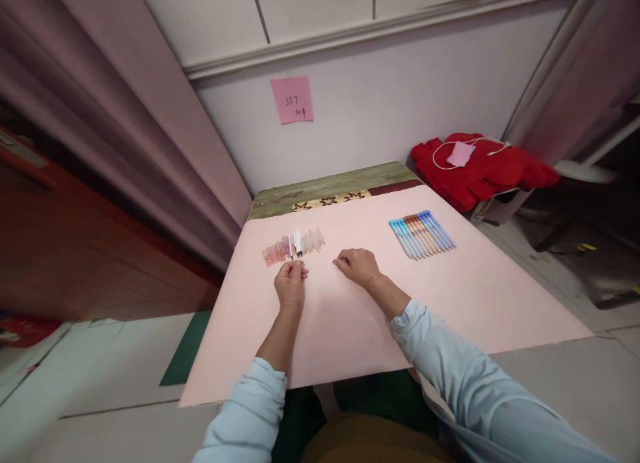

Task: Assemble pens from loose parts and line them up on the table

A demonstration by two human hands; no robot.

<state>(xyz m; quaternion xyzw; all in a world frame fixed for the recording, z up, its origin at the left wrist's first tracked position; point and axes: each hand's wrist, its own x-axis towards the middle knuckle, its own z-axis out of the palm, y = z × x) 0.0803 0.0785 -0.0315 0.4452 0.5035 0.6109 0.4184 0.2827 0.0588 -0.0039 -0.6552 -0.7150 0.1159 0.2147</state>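
My left hand (290, 284) is closed, thumb and fingers pinched together, just in front of a row of small translucent pieces (276, 251) in pink and brownish tones. A slim white stick with a dark tip shows right at its fingertips; whether it is held or lies on the table I cannot tell. Beside it lie white sticks with dark ends (299, 241), and pale clear pieces (313, 240) to their right. My right hand (358, 265) rests on the pink table cover with its fingers curled, nothing visible in them. Farther right, several pens (423, 235) in blue, brown and violet-blue lie side by side.
The pink sheet (345, 336) covers most of the table, with a green wood-patterned strip (320, 189) along the back. On the wall hangs a pink note (293, 100). A red cloth (465, 176) with a white cable sits at the back right. Pink curtains (150, 103) hang at the left.
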